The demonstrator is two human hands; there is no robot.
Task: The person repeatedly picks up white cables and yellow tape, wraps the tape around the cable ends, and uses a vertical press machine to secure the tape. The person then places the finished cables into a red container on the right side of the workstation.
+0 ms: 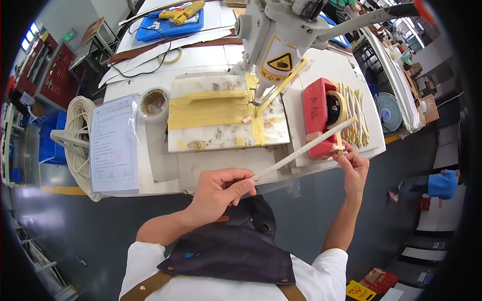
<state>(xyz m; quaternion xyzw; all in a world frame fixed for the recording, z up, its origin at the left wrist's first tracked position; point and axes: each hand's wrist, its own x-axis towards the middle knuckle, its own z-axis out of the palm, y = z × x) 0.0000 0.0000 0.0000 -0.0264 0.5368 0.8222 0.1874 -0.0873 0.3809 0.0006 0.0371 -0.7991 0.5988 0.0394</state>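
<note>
A short length of whitish cord (301,151) is pinched at its near end in my left hand (221,190). It slants up to the right, its far tip wrapped in yellow, crossing in front of a red tape dispenser (312,108). The dispenser carries a roll of yellowish masking tape (343,103). At its front edge my right hand (354,170) is closed, thumb and fingers pinching the tape's loose end. Just right of the dispenser lie several similar cord pieces (359,113) with yellow tips.
A machine head (271,40) with a warning label stands over a taped white block (226,138). To the left are a clear tape roll (153,103), a sheet in a plastic sleeve (114,145) and a cord coil (78,155). A yellow glue gun (183,13) rests on a blue tray (150,32).
</note>
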